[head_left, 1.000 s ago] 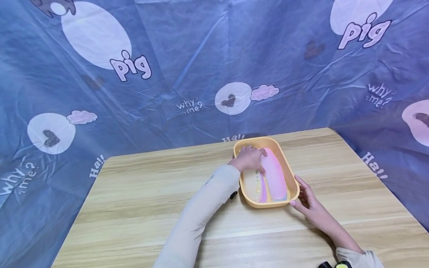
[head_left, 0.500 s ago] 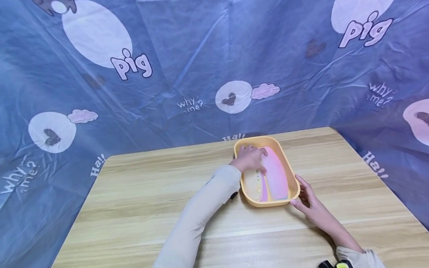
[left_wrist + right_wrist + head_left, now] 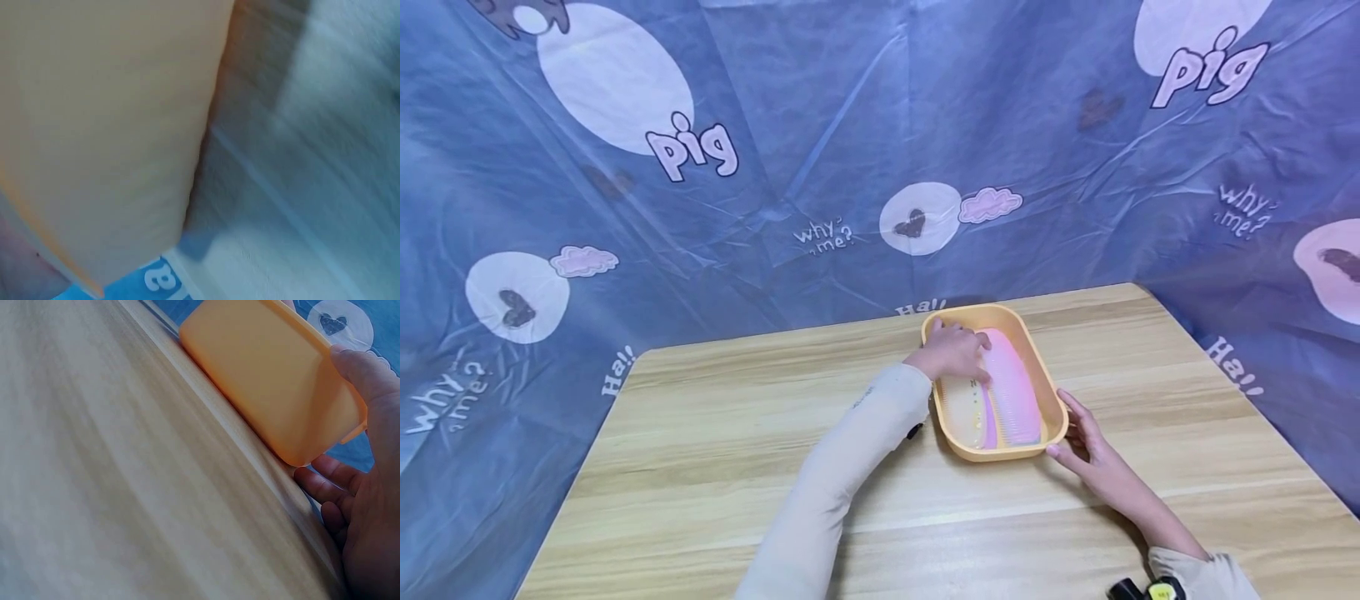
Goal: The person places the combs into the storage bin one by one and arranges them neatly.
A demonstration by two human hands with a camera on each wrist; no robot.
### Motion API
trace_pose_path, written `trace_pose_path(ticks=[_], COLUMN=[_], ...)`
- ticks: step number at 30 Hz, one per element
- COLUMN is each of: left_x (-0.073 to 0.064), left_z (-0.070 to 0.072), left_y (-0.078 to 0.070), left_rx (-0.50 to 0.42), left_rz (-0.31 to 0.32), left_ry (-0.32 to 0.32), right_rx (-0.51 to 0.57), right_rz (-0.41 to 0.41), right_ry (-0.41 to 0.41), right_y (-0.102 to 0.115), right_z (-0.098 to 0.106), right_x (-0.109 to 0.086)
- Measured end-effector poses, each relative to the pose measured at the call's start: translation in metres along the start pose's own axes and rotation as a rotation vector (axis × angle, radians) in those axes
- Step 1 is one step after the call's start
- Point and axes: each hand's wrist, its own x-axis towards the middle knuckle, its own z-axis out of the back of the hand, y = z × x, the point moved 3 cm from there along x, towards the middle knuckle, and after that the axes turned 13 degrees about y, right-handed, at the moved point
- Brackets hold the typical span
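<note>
A yellow plastic bin (image 3: 996, 455) stands near the table's back edge, with combs lying in it. On its left side is a cream comb (image 3: 962, 417) with small yellow and dark marks; a pink comb (image 3: 1018, 392) lies on the right, and a purple strip (image 3: 989, 421) shows between them. My left hand (image 3: 953, 350) reaches into the bin over the far end of the cream comb, fingers bent; what they hold is hidden. With thumb on the rim and fingers low on its side, my right hand (image 3: 369, 444) holds the bin's near right corner.
The wooden table (image 3: 715, 467) stretches left of and in front of the bin. Behind it hangs a blue printed curtain (image 3: 820, 167), which also runs down the right side. A dark wrist device (image 3: 1146, 588) sits by the right sleeve.
The left hand's fingers have shifted slightly inside the bin, over the cream comb. The right hand keeps its place at the bin's corner. The head view has moved a little.
</note>
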Motion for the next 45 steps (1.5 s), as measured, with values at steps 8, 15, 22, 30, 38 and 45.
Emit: trace_pose_path(ticks=[8,15,22,30,38,45], left_x=[-0.003,-0.007,-0.013,-0.018,-0.022,-0.022], left_z=[0.000,-0.001,-0.004,-0.008,-0.009,-0.011], left_y=[0.007,0.005,0.000,-0.006,-0.009,-0.008], left_rx=[0.050,0.108,0.126,0.133,0.154,0.205], left_rz=[-0.049,-0.087,-0.137,-0.177,-0.179,-0.158], left_ry=[0.026,0.064,0.100,0.162,0.186,0.191], right_rx=[0.004,-0.003,-0.007,-0.014,-0.005,-0.001], right_rz=[-0.005,-0.022,-0.016,-0.010,-0.004,0.005], right_ry=[0.008,0.003,0.002,-0.002,0.002,0.003], right_y=[0.002,0.002,0.002,0.002,0.002,0.002], right_z=[-0.001,0.000,0.001,0.001,0.001,0.001], right_x=[0.000,0.000,-0.001,-0.001,-0.002,-0.002])
